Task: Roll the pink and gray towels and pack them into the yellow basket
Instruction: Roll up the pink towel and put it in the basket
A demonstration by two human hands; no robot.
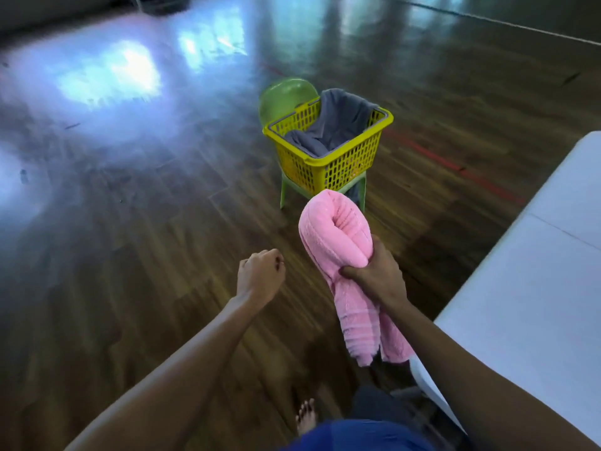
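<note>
My right hand (pixel 377 273) grips a pink towel (pixel 338 236) around its middle; the upper part is folded into a thick roll and its two loose ends hang down below my fist. Ahead stands the yellow basket (pixel 344 159) on a small green chair (pixel 286 96). A gray towel (pixel 335 125) lies loosely inside the basket and drapes over its far rim. My left hand (pixel 260 275) hangs in the air left of the pink towel, fingers loosely curled, holding nothing.
A white table (pixel 536 288) runs along the right side, close to my right arm. The shiny wooden floor (pixel 130 222) spreads all around the chair, with a red line (pixel 455 164) painted behind the basket. My bare foot (pixel 305 416) shows at the bottom.
</note>
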